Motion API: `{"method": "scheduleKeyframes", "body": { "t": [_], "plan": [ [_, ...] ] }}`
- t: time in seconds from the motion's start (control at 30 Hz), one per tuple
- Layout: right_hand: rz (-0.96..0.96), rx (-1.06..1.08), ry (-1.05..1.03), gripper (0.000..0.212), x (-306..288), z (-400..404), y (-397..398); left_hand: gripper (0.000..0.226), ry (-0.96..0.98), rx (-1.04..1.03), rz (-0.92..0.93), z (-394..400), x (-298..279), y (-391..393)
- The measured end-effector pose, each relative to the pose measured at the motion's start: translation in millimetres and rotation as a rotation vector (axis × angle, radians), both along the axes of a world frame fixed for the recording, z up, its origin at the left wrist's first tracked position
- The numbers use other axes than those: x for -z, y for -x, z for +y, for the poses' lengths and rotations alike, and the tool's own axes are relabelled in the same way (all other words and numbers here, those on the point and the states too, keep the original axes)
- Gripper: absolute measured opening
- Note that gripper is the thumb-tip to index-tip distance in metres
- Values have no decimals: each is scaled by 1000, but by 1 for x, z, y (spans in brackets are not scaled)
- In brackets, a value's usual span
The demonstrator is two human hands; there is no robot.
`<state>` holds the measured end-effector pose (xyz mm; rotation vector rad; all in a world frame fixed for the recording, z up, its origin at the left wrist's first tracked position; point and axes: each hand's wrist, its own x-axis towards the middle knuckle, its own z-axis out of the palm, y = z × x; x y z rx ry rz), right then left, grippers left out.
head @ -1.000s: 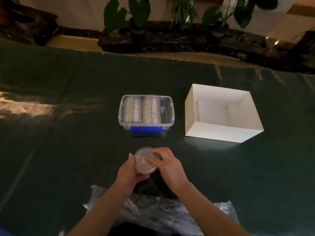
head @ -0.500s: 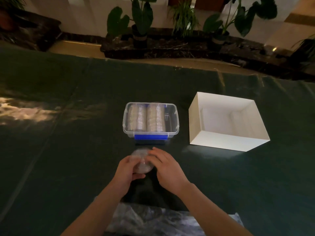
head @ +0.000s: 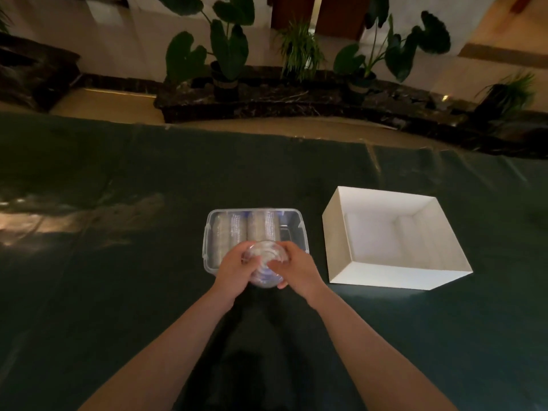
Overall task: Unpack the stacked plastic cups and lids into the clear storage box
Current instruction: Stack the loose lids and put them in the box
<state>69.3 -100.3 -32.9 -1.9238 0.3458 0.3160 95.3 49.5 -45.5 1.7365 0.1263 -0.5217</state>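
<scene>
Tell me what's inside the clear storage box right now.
The clear storage box holds two rows of stacked clear cups lying on their sides. Both hands and their cup stack cover its near end, so that part stays unseen.

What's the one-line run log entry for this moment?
phase: placing | both hands grip clear cup stack over storage box near edge | box: two rows inside | white carton empty

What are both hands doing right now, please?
Left hand: gripping the stack of clear cups.
Right hand: gripping the same stack from the other side.
</scene>
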Motion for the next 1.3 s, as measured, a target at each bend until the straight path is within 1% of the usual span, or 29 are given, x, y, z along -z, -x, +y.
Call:
{"method": "scheduleKeyframes", "body": {
  "t": [0.1,0.17,0.2,0.23,0.3,0.33,0.4,0.5,0.6,0.73,0.8,0.83,0.93,0.97,1.03,1.13,1.2,1.27,1.3],
  "plan": [
    [1,131,144,24,12,-23,-33,33,-240,74,-233,-10,8,-15],
    [-26,262,308,23,18,-42,-55,38,-428,163,-375,-13,17,-17],
    [-30,295,402,24,21,-48,-64,39,-513,236,-442,-13,24,-15],
    [-30,287,502,26,25,-52,-72,41,-583,316,-502,-15,32,-12],
    [-27,194,695,30,36,-51,-83,47,-693,455,-588,-17,47,-2],
    [-32,151,753,32,44,-48,-86,50,-743,508,-614,-19,54,2],
    [-44,108,797,38,58,-40,-89,58,-820,581,-646,-19,67,7],
    [-108,106,849,39,64,-34,-93,66,-876,634,-667,-17,77,8],
    [-132,74,862,39,63,-33,-97,76,-902,660,-678,-15,81,10],
    [-122,45,810,38,72,-26,-96,83,-908,672,-687,-12,85,9],
    [-67,89,716,35,77,-21,-96,86,-918,690,-684,-11,85,10],
    [-44,97,685,38,80,-20,-97,87,-919,692,-685,-11,85,10],
    [-37,39,678,49,87,-22,-97,88,-926,684,-700,-11,84,9],
    [-58,15,694,52,88,-23,-96,89,-935,688,-700,-11,85,9],
    [-135,-37,795,63,88,-26,-92,90,-945,698,-691,-12,86,9],
    [-301,-98,956,76,82,-30,-85,88,-945,706,-705,-10,85,9],
    [-422,-71,964,71,74,-35,-76,84,-962,735,-698,-10,82,10],
    [-542,16,894,58,66,-39,-61,79,-963,735,-684,-12,80,10],
    [-571,54,855,54,63,-40,-50,77,-962,732,-675,-13,80,11]
  ]
}}
